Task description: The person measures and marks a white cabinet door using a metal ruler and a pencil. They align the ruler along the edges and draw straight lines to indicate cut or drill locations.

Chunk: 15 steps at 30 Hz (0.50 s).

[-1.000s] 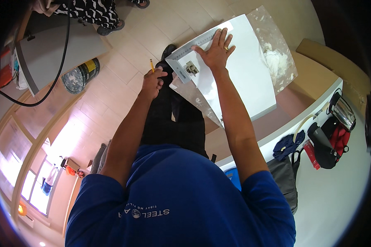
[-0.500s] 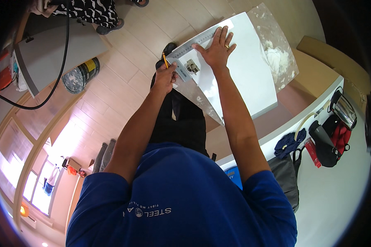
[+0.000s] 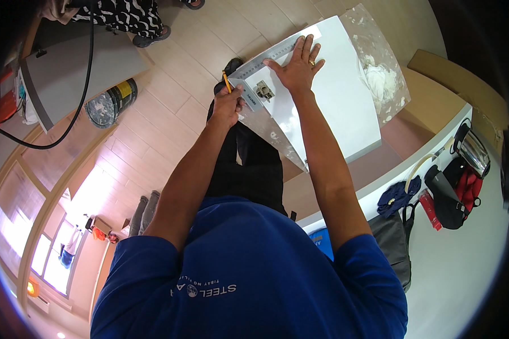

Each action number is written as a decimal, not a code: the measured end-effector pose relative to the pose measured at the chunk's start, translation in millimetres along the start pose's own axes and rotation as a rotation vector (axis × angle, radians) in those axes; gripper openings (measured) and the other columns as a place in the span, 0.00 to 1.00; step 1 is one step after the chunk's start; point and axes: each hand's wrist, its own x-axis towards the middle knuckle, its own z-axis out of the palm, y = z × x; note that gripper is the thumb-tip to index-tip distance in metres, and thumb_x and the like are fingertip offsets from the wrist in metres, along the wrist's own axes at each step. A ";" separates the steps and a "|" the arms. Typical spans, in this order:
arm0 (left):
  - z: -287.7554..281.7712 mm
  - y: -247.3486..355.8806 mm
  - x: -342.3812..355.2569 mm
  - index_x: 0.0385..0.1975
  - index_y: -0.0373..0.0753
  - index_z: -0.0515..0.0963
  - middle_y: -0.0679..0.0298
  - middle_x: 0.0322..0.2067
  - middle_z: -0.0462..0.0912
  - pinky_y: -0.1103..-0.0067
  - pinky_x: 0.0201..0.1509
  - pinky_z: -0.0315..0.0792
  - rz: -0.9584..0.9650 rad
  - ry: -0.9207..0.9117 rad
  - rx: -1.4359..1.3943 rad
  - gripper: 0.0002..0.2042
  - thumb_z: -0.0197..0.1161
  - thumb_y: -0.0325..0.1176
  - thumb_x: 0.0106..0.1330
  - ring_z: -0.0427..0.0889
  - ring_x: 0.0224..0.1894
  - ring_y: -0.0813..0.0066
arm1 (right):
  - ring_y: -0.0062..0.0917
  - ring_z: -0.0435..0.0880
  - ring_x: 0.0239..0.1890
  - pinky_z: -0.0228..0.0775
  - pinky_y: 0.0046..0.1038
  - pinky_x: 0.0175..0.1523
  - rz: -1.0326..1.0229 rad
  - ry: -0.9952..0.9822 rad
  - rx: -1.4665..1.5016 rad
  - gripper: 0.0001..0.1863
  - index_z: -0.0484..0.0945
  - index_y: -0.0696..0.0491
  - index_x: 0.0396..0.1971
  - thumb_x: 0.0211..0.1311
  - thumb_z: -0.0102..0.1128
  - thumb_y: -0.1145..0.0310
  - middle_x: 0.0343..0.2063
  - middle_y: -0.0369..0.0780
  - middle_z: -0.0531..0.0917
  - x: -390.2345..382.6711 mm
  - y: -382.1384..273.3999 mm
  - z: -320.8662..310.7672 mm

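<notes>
A white panel (image 3: 336, 113) lies ahead of me, with a metal cabinet hinge (image 3: 264, 90) fixed near its left edge. Along the panel's upper left edge rests the ruled blade of a metal try square (image 3: 255, 66). My left hand (image 3: 227, 107) is closed at the square's stock, gripping it with a yellow pencil (image 3: 227, 82) sticking up from the fingers. My right hand (image 3: 297, 72) lies palm down on the panel, fingers spread; its thumb and fingertips reach the square's blade. A ring is on one finger.
Under the panel is a plaster-smeared board (image 3: 395, 85). A curved white counter (image 3: 458, 260) at right holds a dark bag, a red tube and a cap. At left stand a bucket (image 3: 112, 104) and a grey panel (image 3: 85, 73); a black cable hangs there. Another person's feet show at top left.
</notes>
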 end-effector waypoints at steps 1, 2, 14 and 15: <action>-0.1 -1.4 0.0 0.41 0.45 0.78 0.72 0.28 0.78 0.86 0.19 0.60 0.012 -0.004 -0.009 0.04 0.67 0.33 0.73 0.73 0.20 0.83 | 0.54 0.31 0.82 0.21 0.70 0.75 0.004 -0.003 0.004 0.77 0.46 0.61 0.79 0.43 0.59 0.14 0.81 0.52 0.40 -0.3 0.2 -0.4; 0.4 -1.7 -0.4 0.41 0.45 0.78 0.72 0.28 0.78 0.86 0.19 0.60 0.025 -0.008 -0.019 0.04 0.66 0.33 0.73 0.73 0.20 0.83 | 0.54 0.31 0.82 0.21 0.70 0.75 0.007 -0.006 0.007 0.77 0.46 0.61 0.79 0.43 0.59 0.14 0.81 0.52 0.40 -0.3 0.6 -0.8; 1.6 9.4 -2.3 0.40 0.44 0.78 0.71 0.27 0.78 0.85 0.18 0.61 -0.065 -0.001 0.039 0.06 0.68 0.36 0.72 0.74 0.20 0.81 | 0.55 0.34 0.82 0.25 0.71 0.75 0.004 0.011 0.002 0.76 0.47 0.61 0.79 0.43 0.60 0.16 0.80 0.52 0.43 -0.3 -0.8 -3.5; 1.2 12.5 -2.4 0.40 0.44 0.78 0.71 0.28 0.78 0.85 0.18 0.61 -0.066 -0.008 0.042 0.06 0.67 0.36 0.73 0.74 0.21 0.82 | 0.55 0.34 0.82 0.26 0.72 0.75 0.009 0.013 -0.002 0.75 0.47 0.61 0.79 0.44 0.61 0.16 0.80 0.52 0.44 -0.2 -0.4 -3.2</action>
